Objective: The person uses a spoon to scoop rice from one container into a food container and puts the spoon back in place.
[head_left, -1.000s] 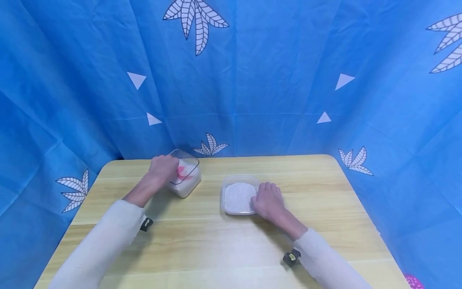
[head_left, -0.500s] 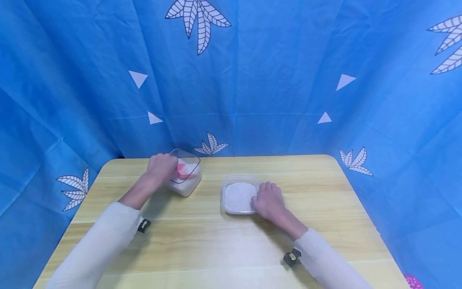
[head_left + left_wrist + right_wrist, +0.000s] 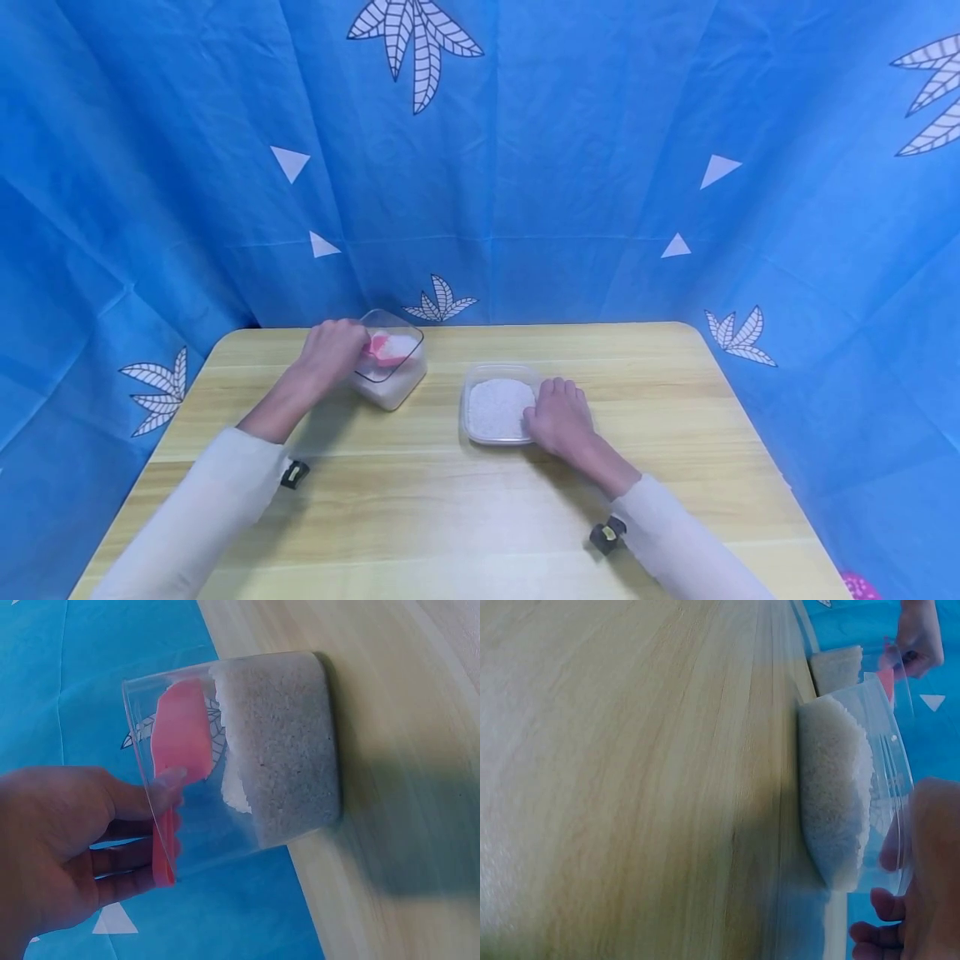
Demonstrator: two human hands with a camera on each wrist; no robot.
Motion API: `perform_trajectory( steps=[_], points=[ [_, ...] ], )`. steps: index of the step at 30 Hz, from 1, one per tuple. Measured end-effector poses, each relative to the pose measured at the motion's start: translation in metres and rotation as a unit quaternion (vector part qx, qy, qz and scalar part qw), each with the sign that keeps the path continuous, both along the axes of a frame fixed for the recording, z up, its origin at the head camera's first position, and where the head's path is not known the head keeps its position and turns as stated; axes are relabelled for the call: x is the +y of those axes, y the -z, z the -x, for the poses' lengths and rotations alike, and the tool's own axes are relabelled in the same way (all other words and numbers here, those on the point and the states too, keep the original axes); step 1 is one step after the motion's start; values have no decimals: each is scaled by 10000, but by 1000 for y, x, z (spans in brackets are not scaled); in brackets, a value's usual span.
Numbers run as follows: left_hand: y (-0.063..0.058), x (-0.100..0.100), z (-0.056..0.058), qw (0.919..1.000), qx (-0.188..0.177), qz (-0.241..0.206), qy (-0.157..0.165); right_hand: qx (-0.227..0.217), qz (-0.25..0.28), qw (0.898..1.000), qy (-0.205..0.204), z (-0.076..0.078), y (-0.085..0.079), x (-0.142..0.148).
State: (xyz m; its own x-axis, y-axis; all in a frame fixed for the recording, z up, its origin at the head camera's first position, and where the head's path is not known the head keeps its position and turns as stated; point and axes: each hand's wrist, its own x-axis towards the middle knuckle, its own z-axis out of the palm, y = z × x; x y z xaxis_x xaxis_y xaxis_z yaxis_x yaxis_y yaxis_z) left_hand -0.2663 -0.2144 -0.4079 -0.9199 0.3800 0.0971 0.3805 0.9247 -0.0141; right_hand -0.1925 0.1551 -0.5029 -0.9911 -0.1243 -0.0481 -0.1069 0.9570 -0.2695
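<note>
My left hand point(image 3: 335, 350) grips the handle of a pink scoop point(image 3: 184, 731), whose head is inside a tall clear container point(image 3: 390, 387) at the back left. In the left wrist view the scoop's head sits above the rice point(image 3: 281, 750), which slopes unevenly and fills the lower part. Whether the scoop carries rice I cannot tell. Near the middle of the table, a low clear plastic box point(image 3: 474, 375) also holds rice point(image 3: 498, 408). My right hand point(image 3: 561, 418) pinches the box's right rim, thumb inside and fingers outside.
Both containers stand on a light wooden table point(image 3: 420, 517) with rounded back corners. A blue patterned curtain point(image 3: 525, 183) hangs close behind the table and along its sides. Something pink point(image 3: 858, 585) shows beyond the front right corner.
The scoop has risen out of the rice, and more of its head shows. The tall container has shifted slightly to the right. My right hand and the low box have stayed put.
</note>
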Motion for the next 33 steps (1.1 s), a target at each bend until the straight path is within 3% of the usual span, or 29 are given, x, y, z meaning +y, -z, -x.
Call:
perform_trajectory(
  steps=[21,33],
  points=[
    [1,-14,-9,9972,-170,-682,-257,67,18,10000,-16,-1,2,0],
    [-5,-21,-15,9944,-122,-993,-349,135,38,9999,-30,-1,2,-1]
  ],
)
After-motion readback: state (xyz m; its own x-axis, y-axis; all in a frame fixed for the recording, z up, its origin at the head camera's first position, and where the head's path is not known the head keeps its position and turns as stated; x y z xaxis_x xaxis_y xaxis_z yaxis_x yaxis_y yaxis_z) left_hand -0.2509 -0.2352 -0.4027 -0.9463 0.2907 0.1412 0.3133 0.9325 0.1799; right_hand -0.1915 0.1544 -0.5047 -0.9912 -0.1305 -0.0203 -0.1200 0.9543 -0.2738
